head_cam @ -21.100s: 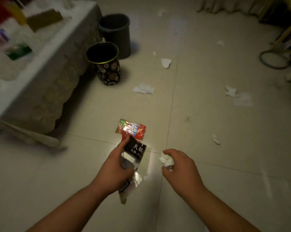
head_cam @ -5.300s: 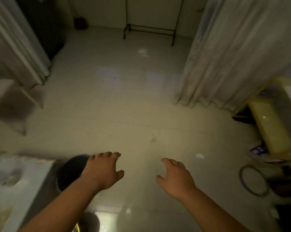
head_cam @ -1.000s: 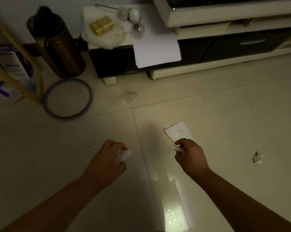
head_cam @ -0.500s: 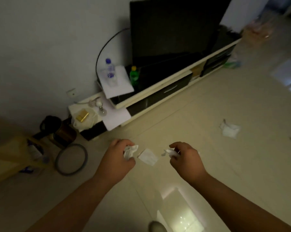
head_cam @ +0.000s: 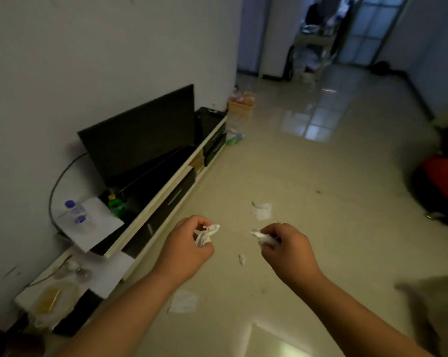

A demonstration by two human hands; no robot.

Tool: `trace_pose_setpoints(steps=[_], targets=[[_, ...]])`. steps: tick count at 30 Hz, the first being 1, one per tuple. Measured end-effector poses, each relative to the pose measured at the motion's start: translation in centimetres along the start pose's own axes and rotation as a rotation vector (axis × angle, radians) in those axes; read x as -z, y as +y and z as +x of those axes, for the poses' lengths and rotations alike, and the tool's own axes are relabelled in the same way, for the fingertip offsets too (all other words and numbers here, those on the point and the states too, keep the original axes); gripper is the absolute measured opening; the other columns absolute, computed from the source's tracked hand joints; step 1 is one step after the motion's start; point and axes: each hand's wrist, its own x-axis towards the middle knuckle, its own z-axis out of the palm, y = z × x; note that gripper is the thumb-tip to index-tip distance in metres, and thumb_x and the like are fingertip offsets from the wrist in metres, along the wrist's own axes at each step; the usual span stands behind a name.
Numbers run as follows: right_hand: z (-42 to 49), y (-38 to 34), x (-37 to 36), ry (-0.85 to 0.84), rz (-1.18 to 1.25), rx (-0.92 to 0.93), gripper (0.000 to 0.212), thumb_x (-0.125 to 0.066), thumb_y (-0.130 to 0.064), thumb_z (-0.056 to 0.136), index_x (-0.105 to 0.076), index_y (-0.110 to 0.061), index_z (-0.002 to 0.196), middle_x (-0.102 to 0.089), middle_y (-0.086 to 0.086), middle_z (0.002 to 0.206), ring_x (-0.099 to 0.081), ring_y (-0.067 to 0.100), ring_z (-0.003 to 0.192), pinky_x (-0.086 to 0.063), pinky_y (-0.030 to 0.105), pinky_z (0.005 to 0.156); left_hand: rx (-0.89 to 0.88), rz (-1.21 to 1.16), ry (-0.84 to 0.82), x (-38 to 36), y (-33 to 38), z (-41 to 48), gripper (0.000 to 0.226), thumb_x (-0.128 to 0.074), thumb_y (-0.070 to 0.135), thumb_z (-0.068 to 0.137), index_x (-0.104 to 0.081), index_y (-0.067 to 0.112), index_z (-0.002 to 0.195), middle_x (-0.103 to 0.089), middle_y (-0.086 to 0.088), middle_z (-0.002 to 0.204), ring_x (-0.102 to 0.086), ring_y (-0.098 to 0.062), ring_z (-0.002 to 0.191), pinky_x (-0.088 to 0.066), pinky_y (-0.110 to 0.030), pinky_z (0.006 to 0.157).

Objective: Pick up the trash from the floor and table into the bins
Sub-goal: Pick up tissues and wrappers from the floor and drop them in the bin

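- Since half a second ago: view has swung up and along the room. The flat sheet that lay between the hands now sits back under the left forearm, and both hands keep their loads.
- Left hand [head_cam: 184, 249]: fingers curled round the left wad [head_cam: 207, 234], crumpled white tissue sticking out past the thumb.
- Right hand [head_cam: 288, 249]: fingertips pinch the right wad [head_cam: 263, 236], a smaller, tighter twist of white tissue. Neither hand has free fingers to spare.
- Scrap [head_cam: 241, 258]: tiny white shred on the floor [head_cam: 321, 176], between the hands and just nearer the body.
- Near sheet [head_cam: 183, 301]: flat, pale, thin paper beside the left forearm, blurred.
- Far sheet [head_cam: 262, 211]: the likely next pick. It lies ahead of both hands, in the gap between them, closer to the right hand. Roughly square, so no real long axis. Lies flat with its far edge curled up, which gives a lip to pinch.
- Floor is glossy tile, so I'd expect flat paper to slide rather than lift.
- TV stand [head_cam: 166, 191] and TV [head_cam: 140, 140] are off to the left of the left hand.
- No bins in view; both loads need dumping, so the bins must be found first.
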Motion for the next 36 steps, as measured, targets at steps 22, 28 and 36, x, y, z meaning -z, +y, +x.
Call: trace_pose_setpoints(steps=[22, 28, 36], targets=[[-51.0, 27.5, 32.3, 0.683, -0.144, -0.916, 0.022, -0.067, -0.014, 0.073, -0.067, -0.028, 0.090, -0.061, -0.011, 0.089, -0.054, 0.009, 0.085, -0.037, 0.018, 0.071, -0.840, 0.185, -0.970, -50.8, 31.4, -25.7, 0.031, -0.061, 0.025, 0.070, -0.062, 0.035, 0.099, -0.059, 0.015, 0.096, -0.054, -0.002, 0.089, -0.044, -0.018, 0.077], [-59.5, 32.1, 33.5, 0.754, -0.081, -1.058, 0.023, -0.066, -0.015, 0.074, -0.062, -0.035, 0.084, -0.056, -0.015, 0.085, -0.051, 0.001, 0.078, -0.036, 0.012, 0.064, -0.942, 0.295, -1.111, -61.0, 32.7, -32.0, 0.033, -0.066, 0.022, 0.072, -0.059, 0.041, 0.098, -0.060, 0.015, 0.097, -0.056, -0.004, 0.089, -0.049, -0.026, 0.076], [-61.3, 40.3, 32.3, 0.812, -0.027, -1.237, 0.019, -0.067, -0.010, 0.077, -0.066, -0.026, 0.086, -0.059, -0.007, 0.088, -0.055, 0.013, 0.082, -0.045, 0.028, 0.071, -1.083, 0.472, -1.207, -73.1, 30.6, -31.7, 0.032, -0.064, 0.021, 0.075, -0.061, 0.029, 0.106, -0.061, 0.005, 0.101, -0.059, -0.018, 0.092, -0.049, -0.033, 0.077]])
